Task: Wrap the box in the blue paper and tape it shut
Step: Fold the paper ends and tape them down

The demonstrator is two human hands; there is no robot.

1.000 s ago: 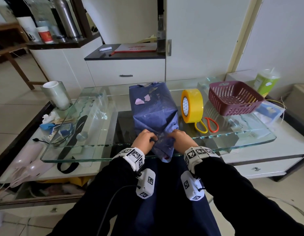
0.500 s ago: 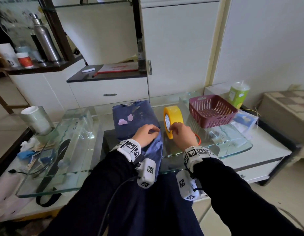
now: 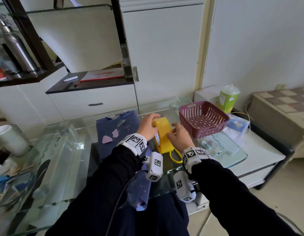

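We are gripping the yellow tape roll (image 3: 163,133) with both hands. Our left hand (image 3: 148,127) is curling its fingers over the top of the roll, and our right hand (image 3: 179,135) is curving thumb and fingers against the outer band, though we cannot tell whether it is pinching a loose tape end. The box (image 3: 117,128), sheathed in the blue paper (image 3: 139,189), is lying unheld on the glass table (image 3: 62,150), just left of the roll and partly under our left forearm, with a long flap drooping over the near edge. That is where we are seeing the risk: with nothing pinning the folds, the thin, creased paper may be springing open. The hanging flap could also be dragging the wrap askew or tearing it at the ragged far end, where pale patches are showing. The glass is looking slick, so the box may be sliding once we are pressing tape on. The roll is a glossy, rigid hoop standing on edge, and it could be rolling onto the yellow scissor handle (image 3: 175,157) just beside it. A ribbed plastic basket (image 3: 203,119) is sitting near our right hand.
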